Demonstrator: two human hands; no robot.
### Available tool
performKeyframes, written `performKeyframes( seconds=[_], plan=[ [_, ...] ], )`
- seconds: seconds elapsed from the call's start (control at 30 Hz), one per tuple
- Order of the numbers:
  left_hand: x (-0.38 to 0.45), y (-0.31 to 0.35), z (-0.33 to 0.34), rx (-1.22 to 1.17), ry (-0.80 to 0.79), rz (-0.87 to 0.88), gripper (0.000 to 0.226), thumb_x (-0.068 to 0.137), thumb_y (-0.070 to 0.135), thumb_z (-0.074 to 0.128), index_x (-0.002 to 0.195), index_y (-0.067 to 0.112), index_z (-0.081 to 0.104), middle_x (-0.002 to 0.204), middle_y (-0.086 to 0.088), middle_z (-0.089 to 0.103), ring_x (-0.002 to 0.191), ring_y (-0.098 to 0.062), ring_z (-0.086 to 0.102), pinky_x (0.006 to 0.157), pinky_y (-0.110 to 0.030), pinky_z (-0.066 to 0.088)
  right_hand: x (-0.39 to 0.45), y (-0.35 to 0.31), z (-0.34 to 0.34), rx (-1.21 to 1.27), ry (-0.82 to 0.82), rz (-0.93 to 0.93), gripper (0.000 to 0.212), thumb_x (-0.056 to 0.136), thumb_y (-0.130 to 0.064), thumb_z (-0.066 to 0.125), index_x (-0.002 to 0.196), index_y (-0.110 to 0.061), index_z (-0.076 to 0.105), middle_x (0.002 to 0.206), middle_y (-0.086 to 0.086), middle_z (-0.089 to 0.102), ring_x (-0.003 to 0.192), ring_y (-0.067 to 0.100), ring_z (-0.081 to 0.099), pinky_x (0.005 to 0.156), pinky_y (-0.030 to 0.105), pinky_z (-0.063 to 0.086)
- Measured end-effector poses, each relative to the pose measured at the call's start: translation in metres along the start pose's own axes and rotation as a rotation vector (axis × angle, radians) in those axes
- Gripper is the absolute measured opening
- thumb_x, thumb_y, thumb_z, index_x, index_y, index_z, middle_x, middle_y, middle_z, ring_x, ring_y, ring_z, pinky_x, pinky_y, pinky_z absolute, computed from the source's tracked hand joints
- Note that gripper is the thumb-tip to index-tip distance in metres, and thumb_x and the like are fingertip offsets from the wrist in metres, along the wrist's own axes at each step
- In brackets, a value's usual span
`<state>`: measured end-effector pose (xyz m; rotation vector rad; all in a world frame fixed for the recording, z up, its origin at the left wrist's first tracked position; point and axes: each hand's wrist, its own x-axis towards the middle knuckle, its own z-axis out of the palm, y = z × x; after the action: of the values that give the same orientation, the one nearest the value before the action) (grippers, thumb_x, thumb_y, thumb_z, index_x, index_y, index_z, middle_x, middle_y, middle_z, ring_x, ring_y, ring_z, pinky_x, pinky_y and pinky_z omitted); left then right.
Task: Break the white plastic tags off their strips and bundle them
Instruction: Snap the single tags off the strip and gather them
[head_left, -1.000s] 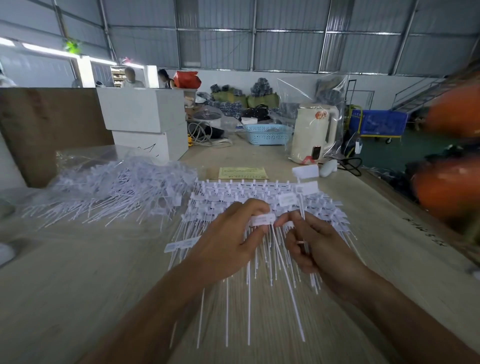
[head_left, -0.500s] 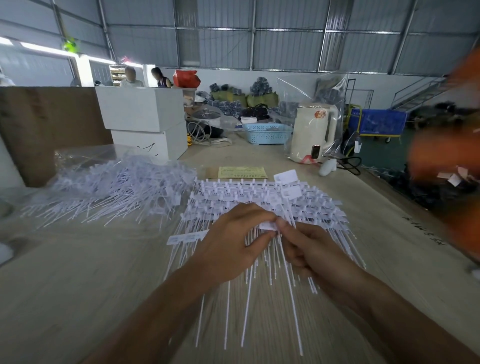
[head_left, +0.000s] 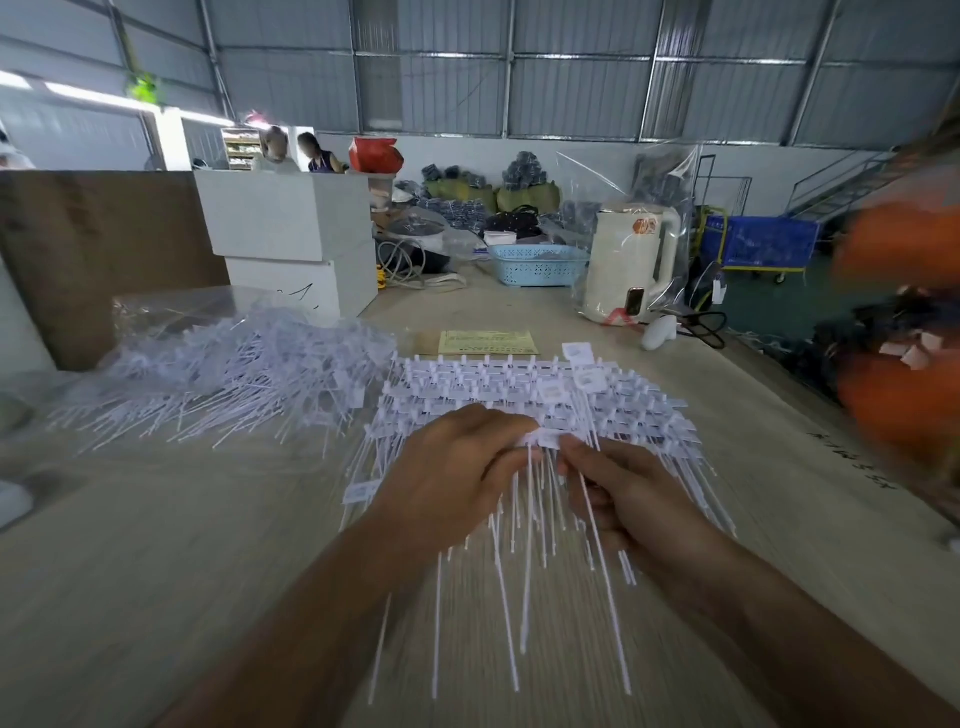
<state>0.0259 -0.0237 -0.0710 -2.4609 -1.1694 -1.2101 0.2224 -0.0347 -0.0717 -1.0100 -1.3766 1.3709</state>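
- Hands meet over the wooden table (head_left: 156, 571): left hand (head_left: 457, 483) and right hand (head_left: 628, 499) each pinch the same white plastic tag strip (head_left: 543, 439).
- Stacked white tag strips (head_left: 519, 384) lie at 12 o'clock.
- Loose pile of white tags (head_left: 228, 374) sits at 10 o'clock.

Both forearms reach forward over the stack of tag strips (head_left: 530, 395) — left hand (head_left: 457, 478) and right hand (head_left: 628, 493) meet above it, fingertips pinching one white tag (head_left: 540, 440) between them.
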Motion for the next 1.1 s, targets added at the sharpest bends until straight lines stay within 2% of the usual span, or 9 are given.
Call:
performKeyframes(
  seconds=[0.1, 0.2, 0.27, 0.37, 0.53, 0.73, 0.87, 1.0, 1.1],
  plan=[
    [0.001, -0.001, 0.0, -0.029, -0.025, -0.001, 0.028, 0.1, 0.023, 0.053, 0.118, 0.011, 0.071, 0.101, -0.008, 0.073, 0.087, -0.024, 0.07, 0.074, -0.041, 0.058, 0.0, -0.002, -0.005, -0.195, -0.012, -0.195, 0.033, 0.095, -0.037, 0.06, 0.067, -0.02, 0.055, 0.056, -0.005, 0.035, 0.045, 0.008, 0.032, 0.045, 0.021, 0.028],
    [0.002, -0.001, 0.002, -0.136, -0.023, -0.006, 0.021, 0.098, 0.021, 0.058, 0.108, 0.014, 0.076, 0.093, -0.001, 0.075, 0.081, -0.014, 0.07, 0.072, -0.035, 0.057, 0.001, -0.007, -0.011, -0.553, -0.017, -0.47, 0.023, 0.101, -0.027, 0.054, 0.078, -0.027, 0.057, 0.064, -0.01, 0.05, 0.057, 0.006, 0.045, 0.057, 0.025, 0.035],
    [0.002, -0.003, 0.001, -0.233, -0.028, -0.042, 0.021, 0.099, 0.024, 0.057, 0.099, 0.016, 0.077, 0.086, 0.007, 0.074, 0.076, -0.004, 0.068, 0.069, -0.029, 0.053, 0.002, -0.007, -0.012, -0.659, -0.016, -0.52, 0.02, 0.098, -0.034, 0.051, 0.088, -0.019, 0.059, 0.068, -0.005, 0.05, 0.061, 0.01, 0.046, 0.061, 0.032, 0.035],
    [0.003, -0.005, -0.001, -0.296, -0.037, -0.045, 0.024, 0.101, 0.029, 0.055, 0.098, 0.015, 0.074, 0.079, 0.002, 0.071, 0.068, -0.01, 0.066, 0.063, -0.027, 0.051, 0.003, -0.005, -0.012, -0.555, -0.013, -0.473, 0.037, 0.096, -0.035, 0.055, 0.088, 0.0, 0.061, 0.062, -0.004, 0.041, 0.057, 0.007, 0.039, 0.056, 0.025, 0.03],
    [0.003, -0.006, 0.001, -0.258, -0.011, -0.058, 0.022, 0.101, 0.028, 0.055, 0.109, 0.017, 0.072, 0.089, 0.004, 0.073, 0.074, -0.011, 0.068, 0.067, -0.034, 0.051, 0.003, -0.002, -0.013, -0.415, -0.088, -0.315, 0.036, 0.098, -0.028, 0.058, 0.067, -0.009, 0.054, 0.054, -0.01, 0.044, 0.046, -0.001, 0.039, 0.051, 0.01, 0.032],
    [0.005, -0.008, 0.001, -0.214, 0.052, -0.133, 0.019, 0.099, 0.031, 0.057, 0.097, 0.022, 0.073, 0.075, 0.01, 0.068, 0.063, -0.008, 0.062, 0.059, -0.034, 0.051, 0.005, -0.002, -0.014, -0.521, -0.147, -0.317, 0.045, 0.1, -0.026, 0.056, 0.057, -0.034, 0.06, 0.058, -0.009, 0.049, 0.055, 0.005, 0.045, 0.059, 0.017, 0.036],
    [0.004, -0.009, 0.004, -0.233, 0.065, -0.171, 0.017, 0.097, 0.033, 0.059, 0.099, 0.025, 0.074, 0.076, 0.017, 0.068, 0.066, -0.002, 0.064, 0.062, -0.03, 0.054, 0.007, 0.0, -0.015, -0.569, -0.138, -0.285, 0.041, 0.098, -0.038, 0.052, 0.063, -0.021, 0.064, 0.059, -0.002, 0.052, 0.057, 0.009, 0.049, 0.061, 0.018, 0.038],
    [0.005, -0.009, 0.004, -0.234, 0.073, -0.173, 0.023, 0.098, 0.039, 0.055, 0.097, 0.026, 0.073, 0.076, 0.012, 0.069, 0.065, -0.006, 0.065, 0.06, -0.032, 0.053, 0.007, 0.003, -0.016, -0.584, -0.156, -0.293, 0.05, 0.103, -0.032, 0.045, 0.058, -0.013, 0.057, 0.055, -0.001, 0.052, 0.054, 0.006, 0.049, 0.062, 0.017, 0.039],
    [0.005, -0.01, 0.005, -0.216, 0.062, -0.163, 0.028, 0.098, 0.043, 0.051, 0.096, 0.025, 0.072, 0.076, 0.008, 0.069, 0.063, -0.009, 0.064, 0.057, -0.035, 0.052, 0.006, 0.004, -0.016, -0.607, -0.168, -0.29, 0.056, 0.101, -0.038, 0.041, 0.059, -0.005, 0.059, 0.061, 0.01, 0.06, 0.06, 0.015, 0.054, 0.068, 0.025, 0.042]
  ],
)
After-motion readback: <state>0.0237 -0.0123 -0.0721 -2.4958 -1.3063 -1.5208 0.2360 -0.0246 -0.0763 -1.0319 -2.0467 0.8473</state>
